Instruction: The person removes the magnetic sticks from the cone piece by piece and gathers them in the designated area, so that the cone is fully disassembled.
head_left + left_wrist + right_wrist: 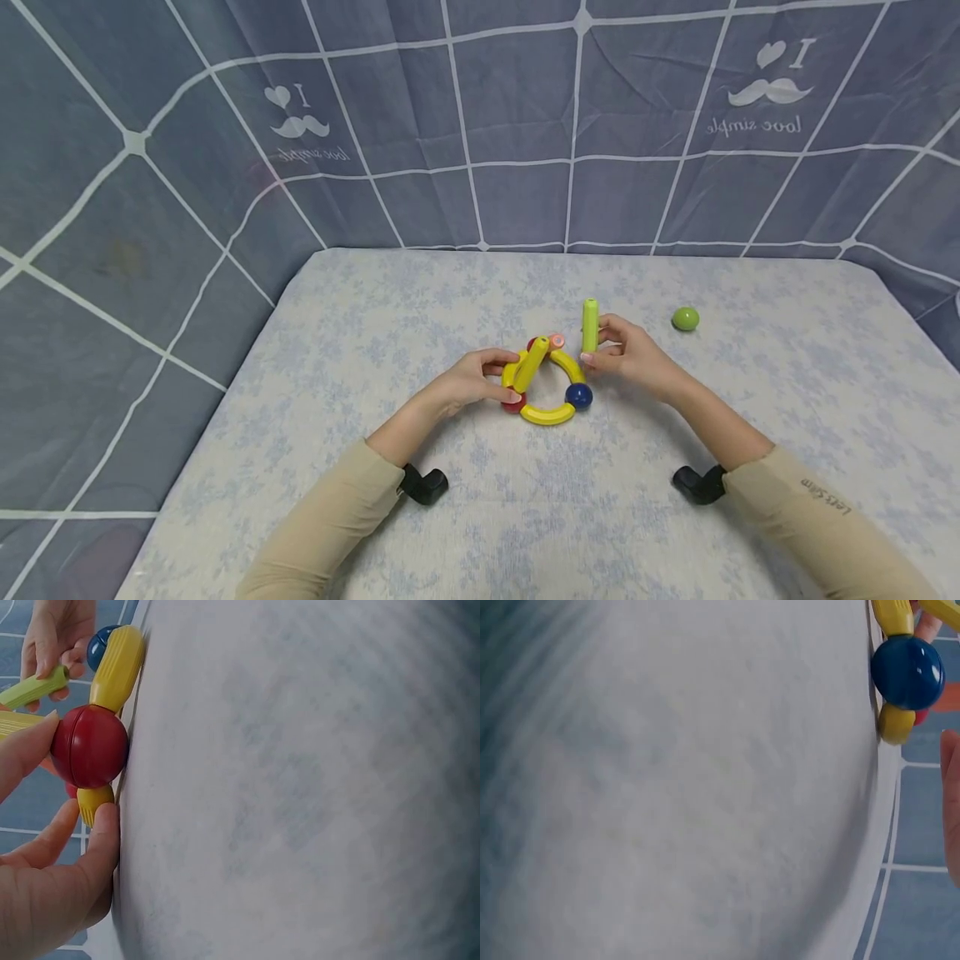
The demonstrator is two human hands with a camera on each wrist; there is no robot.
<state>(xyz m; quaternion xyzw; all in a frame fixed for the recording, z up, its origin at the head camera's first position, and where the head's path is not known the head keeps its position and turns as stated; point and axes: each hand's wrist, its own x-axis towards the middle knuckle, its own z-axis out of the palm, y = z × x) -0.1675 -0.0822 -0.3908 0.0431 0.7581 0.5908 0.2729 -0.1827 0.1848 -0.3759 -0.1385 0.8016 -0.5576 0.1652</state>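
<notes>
A ring of yellow curved rods [547, 416] joined by balls lies on the table. Its blue ball [579, 396] is at the right, and a red ball [91, 746] sits at the near left. From that red ball a straight yellow rod [532, 364] rises at a slant. My left hand [467, 382] holds the ring's left side, thumb at the red ball and fingers on the curved rod behind it. Above the table, right of the ring, my right hand [639, 357] pinches a light green rod [590, 323] upright by its lower part.
A green ball [686, 318] lies on the table at the back right. The end of an orange-pink rod [557, 341] shows at the far side of the ring. A patterned cloth covers the table [495, 517]. Grey-blue checked curtains [517, 200] hang behind and at the left.
</notes>
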